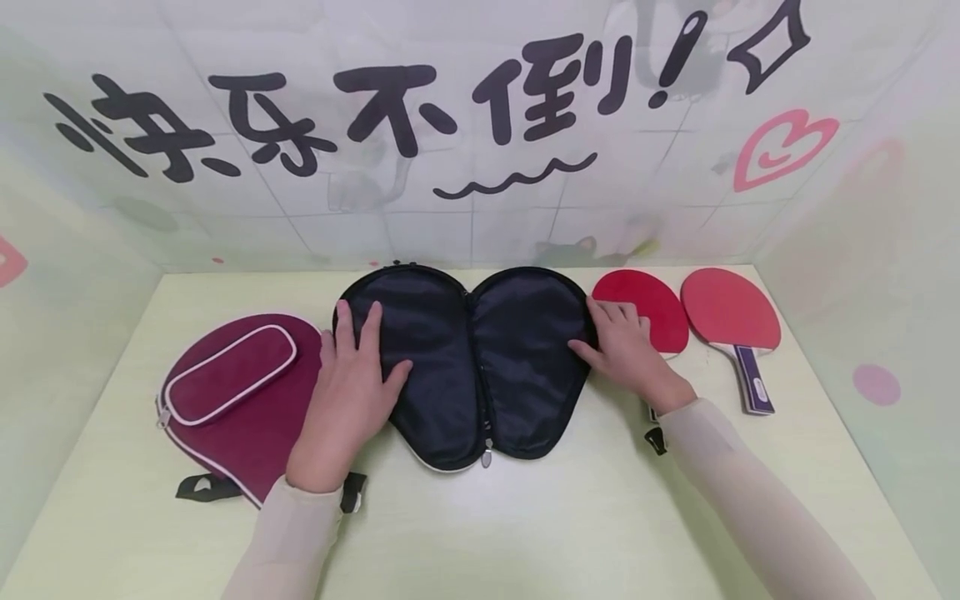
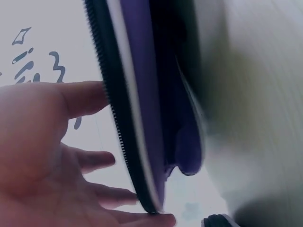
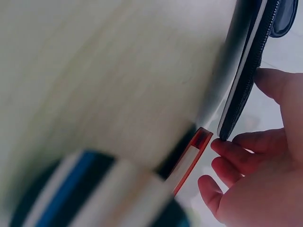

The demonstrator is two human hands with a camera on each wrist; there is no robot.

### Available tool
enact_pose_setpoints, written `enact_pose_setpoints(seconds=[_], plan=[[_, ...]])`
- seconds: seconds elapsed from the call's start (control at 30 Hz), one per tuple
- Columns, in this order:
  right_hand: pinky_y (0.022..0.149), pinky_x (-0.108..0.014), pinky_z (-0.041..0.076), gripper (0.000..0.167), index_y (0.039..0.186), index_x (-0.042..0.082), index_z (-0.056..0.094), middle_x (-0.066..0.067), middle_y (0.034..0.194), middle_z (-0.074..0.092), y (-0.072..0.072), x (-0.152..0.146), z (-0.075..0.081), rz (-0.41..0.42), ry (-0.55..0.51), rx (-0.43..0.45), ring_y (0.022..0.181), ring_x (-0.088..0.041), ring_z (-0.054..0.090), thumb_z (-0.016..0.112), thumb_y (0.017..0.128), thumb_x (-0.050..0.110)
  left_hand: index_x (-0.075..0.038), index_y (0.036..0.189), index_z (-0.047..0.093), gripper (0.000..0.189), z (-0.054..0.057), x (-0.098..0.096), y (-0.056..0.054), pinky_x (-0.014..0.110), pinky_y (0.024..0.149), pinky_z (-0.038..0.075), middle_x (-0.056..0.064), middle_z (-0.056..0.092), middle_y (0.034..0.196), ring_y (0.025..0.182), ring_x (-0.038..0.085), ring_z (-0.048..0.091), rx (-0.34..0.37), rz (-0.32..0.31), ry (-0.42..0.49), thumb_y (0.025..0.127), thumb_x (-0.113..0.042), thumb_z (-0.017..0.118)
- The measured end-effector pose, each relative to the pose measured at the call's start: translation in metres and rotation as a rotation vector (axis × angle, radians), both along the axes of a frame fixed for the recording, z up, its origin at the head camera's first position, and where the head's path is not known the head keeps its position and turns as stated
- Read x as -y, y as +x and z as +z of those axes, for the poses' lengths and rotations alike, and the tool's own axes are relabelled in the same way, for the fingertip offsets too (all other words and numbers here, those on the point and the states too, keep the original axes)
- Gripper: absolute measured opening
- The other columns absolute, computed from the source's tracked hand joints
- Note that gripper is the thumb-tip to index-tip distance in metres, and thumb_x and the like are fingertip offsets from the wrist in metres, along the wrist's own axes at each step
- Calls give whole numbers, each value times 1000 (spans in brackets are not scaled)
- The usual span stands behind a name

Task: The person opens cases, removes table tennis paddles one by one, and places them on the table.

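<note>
An unzipped table tennis bat case [image 1: 435, 375] lies spread on the table, its two black-lined halves side by side. My left hand [image 1: 348, 400] rests on the outer edge of the left half, fingers spread and fairly straight. In the left wrist view, the thumb touches the zip edge [image 2: 124, 137], and a purple outer side shows. On the opposite half, my right hand [image 1: 622, 346] touches the outer rim with thumb and fingertips. The right wrist view shows those fingertips [image 3: 222, 146] loosely bent at the case's edge [image 3: 246, 75].
A maroon bat case [image 1: 232, 367] with white piping lies left, partly under my left arm. Two red table tennis bats lie right: the nearer bat [image 1: 648, 304] is partly hidden by my right hand and arm, the farther bat [image 1: 731, 308] fully visible. A printed wall [image 1: 450, 233] stands behind.
</note>
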State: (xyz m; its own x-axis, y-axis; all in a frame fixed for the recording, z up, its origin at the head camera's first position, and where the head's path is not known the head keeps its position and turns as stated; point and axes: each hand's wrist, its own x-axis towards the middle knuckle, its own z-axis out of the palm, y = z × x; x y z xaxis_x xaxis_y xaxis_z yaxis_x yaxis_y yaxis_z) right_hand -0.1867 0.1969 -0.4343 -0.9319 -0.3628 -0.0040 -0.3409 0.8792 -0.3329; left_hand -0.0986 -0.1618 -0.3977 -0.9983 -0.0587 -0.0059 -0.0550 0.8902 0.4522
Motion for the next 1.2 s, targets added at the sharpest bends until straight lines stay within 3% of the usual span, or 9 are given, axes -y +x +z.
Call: enact_pose_setpoints(seconds=[0.13, 0.23, 0.43, 0.57, 0.67, 0.8, 0.97, 1.1, 1.2], plan=[[104, -63, 35, 82, 155, -6, 33, -27, 153, 42, 2, -1, 1, 1, -15, -8, 136, -45, 38, 70, 95, 35, -10, 162, 23, 78, 3, -4, 2, 71, 104, 44, 26, 4, 171, 147, 60, 23, -152, -11, -13, 98, -29, 65], [104, -63, 35, 82, 155, -6, 33, -27, 153, 43, 2, -1, 2, 0, -37, -9, 135, -46, 39, 70, 95, 35, -10, 159, 32, 73, 9, -8, 3, 70, 105, 45, 24, 12, 170, 147, 58, 25, -320, -73, -19, 96, -24, 68], [110, -61, 35, 80, 156, -7, 31, -28, 152, 43, 2, -4, 8, -24, -163, 63, 134, -46, 39, 70, 96, 30, -5, 152, 44, 67, 25, -35, -8, 64, 119, 34, 28, 19, 168, 152, 55, 22, -651, -372, 7, 92, -18, 72], [111, -57, 42, 79, 156, -8, 29, -28, 147, 44, 2, -4, 11, -46, -277, 123, 129, -42, 44, 69, 97, 25, -3, 150, 46, 65, 31, -64, -17, 58, 125, 28, 31, 23, 165, 151, 54, 26, -757, -550, -9, 92, -18, 70], [108, -56, 47, 76, 157, -7, 28, -28, 146, 44, 1, -3, 11, -67, -335, 140, 124, -39, 48, 66, 98, 21, -5, 149, 48, 60, 32, -85, -22, 52, 127, 26, 31, 25, 164, 151, 51, 30, -757, -623, -131, 95, -23, 67], [107, -57, 49, 69, 155, -9, 30, -31, 146, 45, 1, -1, 9, -81, -390, 116, 120, -41, 53, 63, 97, 8, -9, 152, 45, 64, 27, -108, -21, 49, 129, 24, 27, 23, 167, 154, 46, 27, -678, -682, -312, 97, -34, 64], [101, -57, 53, 64, 154, -9, 34, -32, 140, 51, -2, 0, 5, -27, -472, 81, 116, -44, 62, 58, 95, -7, -11, 156, 40, 72, 12, -124, -7, 54, 128, 23, 20, 15, 171, 158, 44, 17, -551, -770, -343, 94, -40, 64], [100, -56, 55, 64, 154, -3, 37, -28, 137, 58, -3, 1, 3, 4, -521, 81, 116, -41, 64, 56, 94, -9, -15, 157, 37, 73, -4, -130, 5, 56, 123, 33, 16, 15, 172, 158, 44, 18, -455, -802, -368, 94, -40, 64], [107, -56, 50, 64, 156, -4, 32, -29, 144, 54, -1, -1, 3, -34, -499, 91, 126, -43, 60, 53, 96, -7, -17, 159, 35, 73, -14, -132, 11, 54, 118, 41, 15, 17, 172, 156, 43, 24, -379, -809, -389, 96, -42, 64]])
